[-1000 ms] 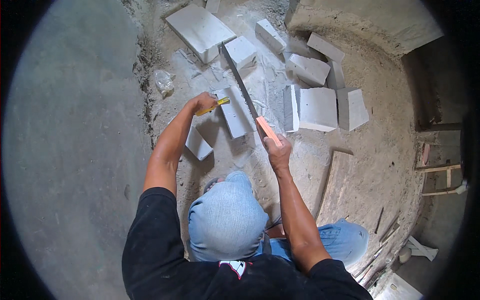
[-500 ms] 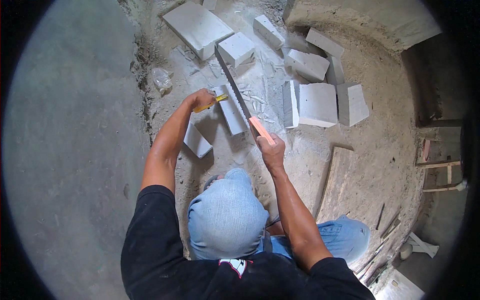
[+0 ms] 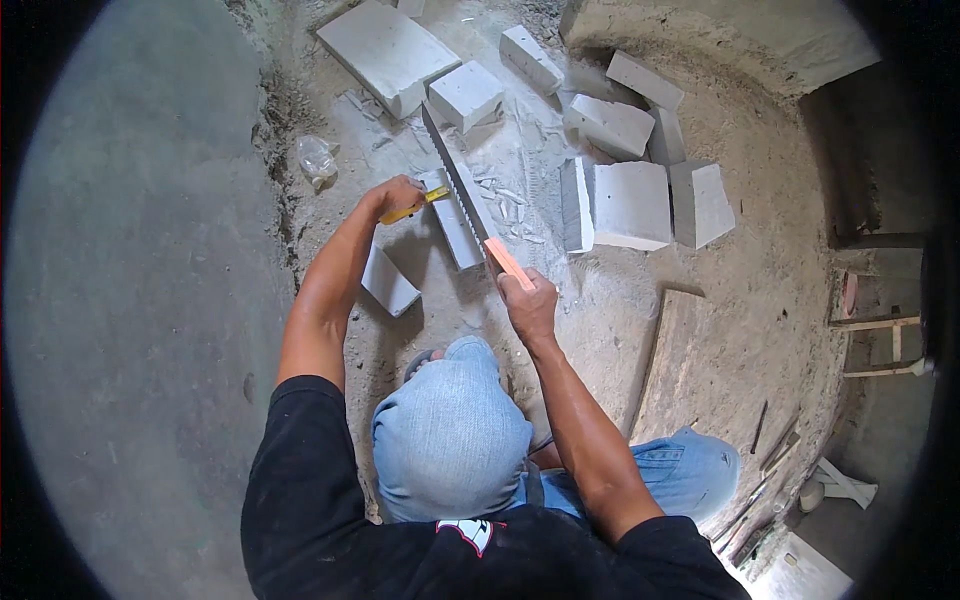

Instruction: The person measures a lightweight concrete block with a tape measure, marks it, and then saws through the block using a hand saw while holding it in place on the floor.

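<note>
My right hand (image 3: 529, 303) is closed around the pinkish-orange handle of a handsaw (image 3: 456, 172). Its long, coarse-toothed blade slants away from me along the right side of a narrow pale block (image 3: 459, 236); whether the teeth touch it, I cannot tell. Over that block's left edge, my left hand (image 3: 402, 193) grips a slim yellow tool (image 3: 432, 195) that lies across the top near its far end; its exact kind is unclear. Another small pale block (image 3: 390, 282) rests just left of the narrow one, nearer to me.
Several cut blocks (image 3: 632, 205) are grouped at the right, and a large slab (image 3: 388, 52) lies at the far left. White offcuts (image 3: 505, 205) litter the dusty floor. A crumpled plastic bag (image 3: 317, 160) is on the left; a wooden board (image 3: 668, 350) lies right of my knee.
The saw has drawn slightly back toward me and to the left with my right hand. My left hand stays at the narrow block with the yellow tool.
</note>
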`<action>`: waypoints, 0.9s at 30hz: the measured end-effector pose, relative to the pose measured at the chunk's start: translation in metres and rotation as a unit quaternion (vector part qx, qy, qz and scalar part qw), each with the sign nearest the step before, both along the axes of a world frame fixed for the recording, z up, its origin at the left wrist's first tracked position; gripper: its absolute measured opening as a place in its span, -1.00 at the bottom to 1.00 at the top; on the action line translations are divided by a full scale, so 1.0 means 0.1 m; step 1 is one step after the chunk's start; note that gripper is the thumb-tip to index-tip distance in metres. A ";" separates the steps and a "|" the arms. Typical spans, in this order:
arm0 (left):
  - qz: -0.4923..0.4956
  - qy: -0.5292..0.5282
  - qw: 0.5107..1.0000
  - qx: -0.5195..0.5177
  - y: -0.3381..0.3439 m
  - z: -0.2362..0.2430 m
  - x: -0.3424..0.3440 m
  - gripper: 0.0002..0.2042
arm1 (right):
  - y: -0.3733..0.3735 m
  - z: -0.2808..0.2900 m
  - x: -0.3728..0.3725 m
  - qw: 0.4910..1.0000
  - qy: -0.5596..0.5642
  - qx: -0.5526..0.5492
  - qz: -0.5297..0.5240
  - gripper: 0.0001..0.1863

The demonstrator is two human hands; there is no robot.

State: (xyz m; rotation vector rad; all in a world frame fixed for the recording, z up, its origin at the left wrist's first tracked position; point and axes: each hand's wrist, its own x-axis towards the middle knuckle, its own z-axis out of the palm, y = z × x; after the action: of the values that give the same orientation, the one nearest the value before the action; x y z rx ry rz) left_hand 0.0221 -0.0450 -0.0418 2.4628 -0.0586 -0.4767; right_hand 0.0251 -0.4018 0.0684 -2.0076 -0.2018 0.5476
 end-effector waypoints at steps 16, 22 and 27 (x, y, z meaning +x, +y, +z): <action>-0.141 -0.057 0.974 0.167 0.04 0.03 -0.01 -0.85 | 0.06 0.01 -0.19 0.999 0.006 -0.019 0.030 -0.62; -0.119 -0.051 0.977 0.168 0.35 -0.02 -0.16 -0.88 | 0.15 0.12 -0.23 0.999 -0.022 0.020 0.035 -0.65; 0.070 0.072 0.995 -0.004 -0.35 0.39 0.12 -0.87 | -0.14 0.05 -0.10 0.999 -0.025 -0.017 0.020 -0.62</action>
State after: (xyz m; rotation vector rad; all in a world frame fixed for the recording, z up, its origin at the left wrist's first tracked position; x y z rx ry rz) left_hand 0.0341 -0.0799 -0.0023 2.3967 0.1707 -0.5901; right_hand 0.0155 -0.4154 0.0731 -2.0555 -0.2653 0.5302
